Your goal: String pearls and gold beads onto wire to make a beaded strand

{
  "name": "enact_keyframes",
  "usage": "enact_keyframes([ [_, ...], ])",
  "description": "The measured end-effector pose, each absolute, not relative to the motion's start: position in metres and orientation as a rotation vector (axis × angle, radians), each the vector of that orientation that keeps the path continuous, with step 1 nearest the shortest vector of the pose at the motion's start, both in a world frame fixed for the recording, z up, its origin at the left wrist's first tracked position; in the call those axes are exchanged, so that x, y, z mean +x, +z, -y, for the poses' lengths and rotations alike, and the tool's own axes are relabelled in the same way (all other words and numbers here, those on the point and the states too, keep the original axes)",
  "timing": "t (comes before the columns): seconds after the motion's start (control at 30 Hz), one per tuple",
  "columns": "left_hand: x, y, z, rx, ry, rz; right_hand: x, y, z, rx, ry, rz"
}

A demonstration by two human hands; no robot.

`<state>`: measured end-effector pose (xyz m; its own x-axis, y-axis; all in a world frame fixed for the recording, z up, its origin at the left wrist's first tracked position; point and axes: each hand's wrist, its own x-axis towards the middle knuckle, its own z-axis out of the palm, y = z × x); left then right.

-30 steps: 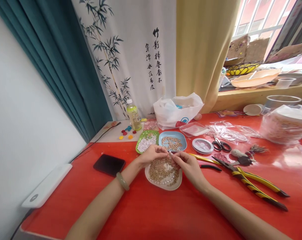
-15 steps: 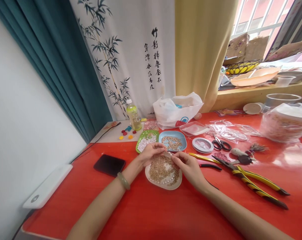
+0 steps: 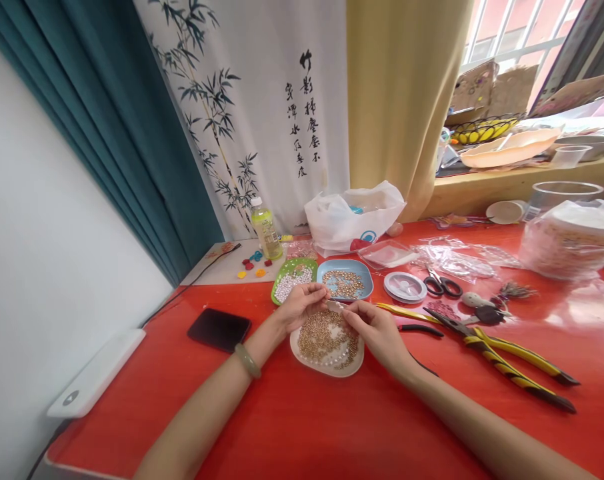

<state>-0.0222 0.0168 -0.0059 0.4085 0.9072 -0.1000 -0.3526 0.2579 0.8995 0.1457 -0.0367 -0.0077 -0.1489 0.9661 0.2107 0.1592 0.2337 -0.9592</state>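
Over the far part of a white tray (image 3: pixel 327 371), my left hand (image 3: pixel 302 308) is closed, thumb and forefinger pinched together; what lies in the pinch is too small to make out. Just right of it, my right hand (image 3: pixel 375 328) pinches what looks like the end of a beaded string close to the tray's rim. Loose gold beads (image 3: pixel 319 337) cover much of the tray. Among them curves a row of clear or white beads (image 3: pixel 338 358). The fingertips of both hands are a short gap apart.
Behind the hands stand a green tray of white beads (image 3: pixel 288 283) and a blue tray (image 3: pixel 366 272) with gold beads. A phone (image 3: pixel 219 329) lies left. To the right are a spool (image 3: pixel 405 287), scissors (image 3: pixel 443 285) and yellow-black pliers (image 3: pixel 512 368). A bottle (image 3: pixel 266 230) and plastic bag (image 3: pixel 352 217) stand behind.
Both hands stay over the white tray, still pinching, with only slight finger movement. The white beads seen by the right fingertips are less visible now. The view has shifted slightly.
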Motion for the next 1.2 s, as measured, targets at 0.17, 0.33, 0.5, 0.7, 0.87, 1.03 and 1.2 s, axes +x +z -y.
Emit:
enact_keyframes([
  [0.17,-0.0209,-0.0057,-0.0171,0.917,0.972,-0.742,0.1458,-0.0067,0.0362,-1.094,1.037,1.538],
  [0.33,-0.0206,-0.0061,-0.0171,0.893,0.995,-0.727,0.1461,-0.0083,0.0354,-1.113,1.013,1.543],
  [0.5,-0.0205,-0.0065,-0.0169,0.883,0.996,-0.753,0.146,-0.0088,0.0354,-1.114,1.017,1.546],
  [0.7,-0.0199,-0.0074,-0.0172,0.888,1.011,-0.762,0.1456,-0.0077,0.036,-1.122,1.011,1.533],
  [0.87,-0.0202,-0.0094,-0.018,0.897,1.006,-0.765,0.1458,-0.0073,0.0369,-1.131,1.001,1.539],
  [1.03,-0.0203,-0.0107,-0.0188,0.922,1.0,-0.755,0.1458,-0.007,0.0373,-1.137,0.992,1.54],
  [1.2,-0.0207,-0.0113,-0.0192,0.941,1.006,-0.745,0.1449,-0.006,0.0369,-1.14,1.002,1.537],
])
